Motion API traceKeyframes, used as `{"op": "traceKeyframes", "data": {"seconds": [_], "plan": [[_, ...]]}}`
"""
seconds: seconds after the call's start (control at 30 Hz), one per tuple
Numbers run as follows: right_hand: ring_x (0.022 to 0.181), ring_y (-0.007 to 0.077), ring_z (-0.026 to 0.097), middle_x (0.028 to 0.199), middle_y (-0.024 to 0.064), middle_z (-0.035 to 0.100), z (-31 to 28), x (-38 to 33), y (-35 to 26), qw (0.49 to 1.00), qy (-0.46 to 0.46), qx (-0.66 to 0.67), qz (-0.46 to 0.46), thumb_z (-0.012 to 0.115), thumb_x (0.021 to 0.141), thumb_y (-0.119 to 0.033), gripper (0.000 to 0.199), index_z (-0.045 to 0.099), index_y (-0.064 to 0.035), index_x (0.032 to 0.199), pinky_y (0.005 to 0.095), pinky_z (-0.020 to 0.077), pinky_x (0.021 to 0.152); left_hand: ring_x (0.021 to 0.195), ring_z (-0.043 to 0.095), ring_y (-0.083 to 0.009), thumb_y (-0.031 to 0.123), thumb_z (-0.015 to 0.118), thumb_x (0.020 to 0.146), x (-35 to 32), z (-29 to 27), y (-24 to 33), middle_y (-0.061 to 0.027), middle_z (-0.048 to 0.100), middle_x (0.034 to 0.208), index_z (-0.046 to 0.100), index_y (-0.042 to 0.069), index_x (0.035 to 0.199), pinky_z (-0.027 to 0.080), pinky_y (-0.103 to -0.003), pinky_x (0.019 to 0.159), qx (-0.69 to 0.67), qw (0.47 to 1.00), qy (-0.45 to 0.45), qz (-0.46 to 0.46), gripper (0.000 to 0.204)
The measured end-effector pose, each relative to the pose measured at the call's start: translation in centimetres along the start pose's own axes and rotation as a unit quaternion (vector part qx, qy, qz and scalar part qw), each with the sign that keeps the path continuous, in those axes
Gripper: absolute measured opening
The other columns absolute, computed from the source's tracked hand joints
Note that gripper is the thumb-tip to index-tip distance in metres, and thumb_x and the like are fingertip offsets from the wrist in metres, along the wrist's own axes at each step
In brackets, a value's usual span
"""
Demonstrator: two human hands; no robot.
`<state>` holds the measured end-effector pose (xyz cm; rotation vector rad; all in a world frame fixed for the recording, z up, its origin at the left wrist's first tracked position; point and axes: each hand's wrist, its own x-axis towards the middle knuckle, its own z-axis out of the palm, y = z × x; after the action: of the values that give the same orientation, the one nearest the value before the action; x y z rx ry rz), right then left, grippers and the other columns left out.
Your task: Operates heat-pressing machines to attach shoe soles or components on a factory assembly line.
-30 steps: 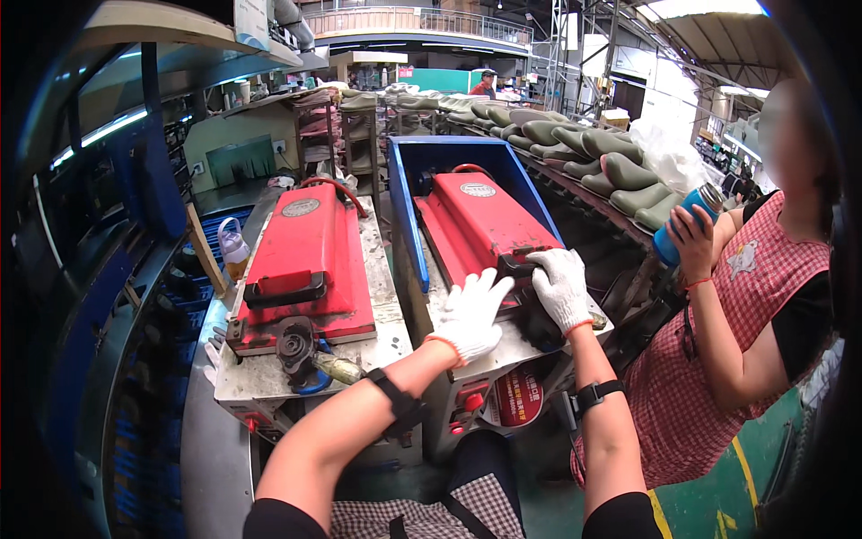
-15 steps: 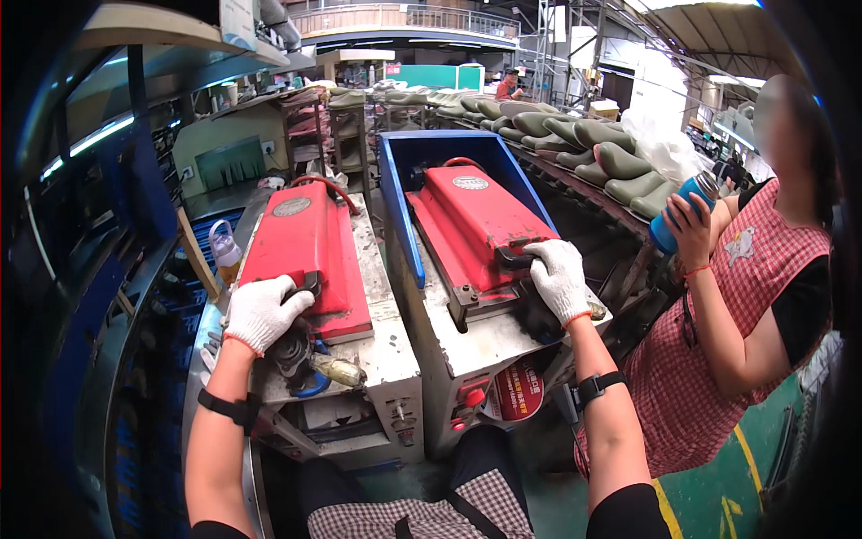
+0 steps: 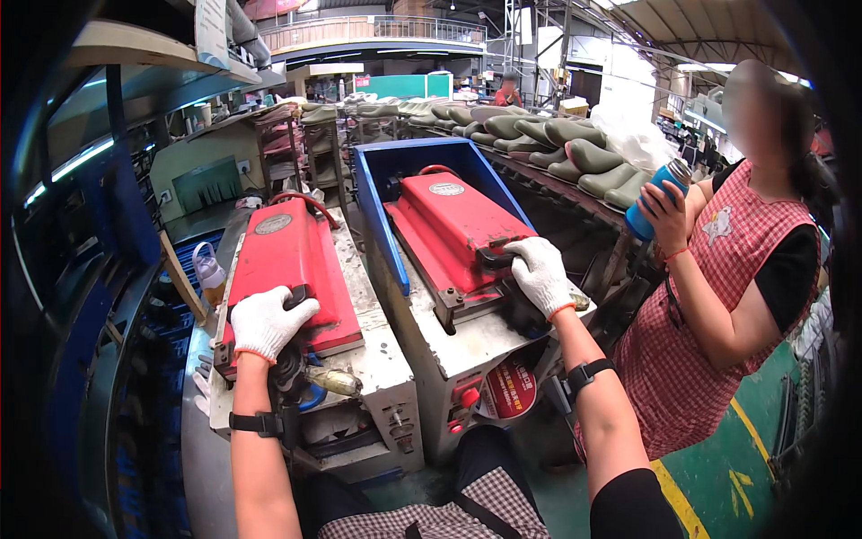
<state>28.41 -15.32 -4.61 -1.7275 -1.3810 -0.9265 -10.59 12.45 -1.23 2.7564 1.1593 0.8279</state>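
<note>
Two red metal covers lie side by side on white machine boxes. My left hand (image 3: 269, 324), in a white knitted glove with an orange cuff, is closed around the black handle (image 3: 300, 294) at the near end of the left cover (image 3: 285, 260). In a matching glove, my right hand (image 3: 542, 277) grips the black handle (image 3: 495, 257) on the right cover (image 3: 460, 225). Both covers are down. A blue metal guard (image 3: 377, 211) surrounds the back and sides of the right one. Below my left hand hangs a worn, tape-wrapped lever (image 3: 335, 381).
At right stands a person in a red checked apron (image 3: 691, 332) holding a blue can-shaped bottle (image 3: 660, 199). Green boots (image 3: 584, 157) fill a long rack behind. Red knobs (image 3: 470, 396) sit on the right machine's front. A clear bottle (image 3: 210, 272) stands at the left.
My view has shifted slightly, so the machines appear further left. My left hand sits further over its handle. My right hand stays on its handle, and both covers remain down.
</note>
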Motion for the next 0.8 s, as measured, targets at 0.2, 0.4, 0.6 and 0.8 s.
{"op": "traceKeyframes", "data": {"seconds": [0.2,0.4,0.6,0.8], "plan": [[0.093,0.0357,0.07,0.092,0.013,0.073,0.06,0.06,-0.04,1.0,0.004,-0.005,0.001,0.065,0.081,-0.009,0.017,0.075,-0.0072,0.095,0.0466,0.0545,0.088,0.078,0.074,-0.0349,0.064,0.072,0.078,0.01,0.33,-0.22,-0.0166,0.073,0.078,0.076,0.011,0.085,0.056,-0.044,0.072,0.003,1.0,0.022,0.008,0.054],[0.099,0.0377,0.068,0.097,0.0151,0.072,-0.06,-0.11,0.03,0.999,-0.024,-0.005,0.021,0.062,0.083,-0.009,0.021,0.075,-0.007,0.1,0.0475,0.0529,0.093,0.08,0.072,-0.0366,0.061,0.072,0.079,-0.13,0.27,0.05,-0.0189,0.072,0.08,0.074,0.008,0.084,0.055,-0.044,0.072,-0.009,1.0,0.017,-0.002,0.053],[0.091,0.0367,0.069,0.091,0.0144,0.072,0.07,0.01,0.03,1.0,0.003,-0.008,0.009,0.065,0.08,-0.01,0.018,0.076,-0.0073,0.094,0.0473,0.0546,0.088,0.078,0.072,-0.0367,0.06,0.072,0.08,-0.12,0.4,0.03,-0.0193,0.071,0.079,0.074,0.007,0.084,0.055,-0.044,0.071,-0.012,1.0,0.021,-0.001,0.053],[0.092,0.0368,0.069,0.091,0.0142,0.072,0.08,0.02,-0.06,1.0,0.006,-0.009,0.011,0.065,0.08,-0.01,0.018,0.076,-0.0076,0.094,0.0472,0.0545,0.088,0.074,0.073,-0.0348,0.066,0.071,0.079,-0.09,0.66,-0.17,-0.0168,0.072,0.074,0.076,0.012,0.082,0.055,-0.044,0.069,-0.004,0.999,0.037,0.007,0.054]]}}
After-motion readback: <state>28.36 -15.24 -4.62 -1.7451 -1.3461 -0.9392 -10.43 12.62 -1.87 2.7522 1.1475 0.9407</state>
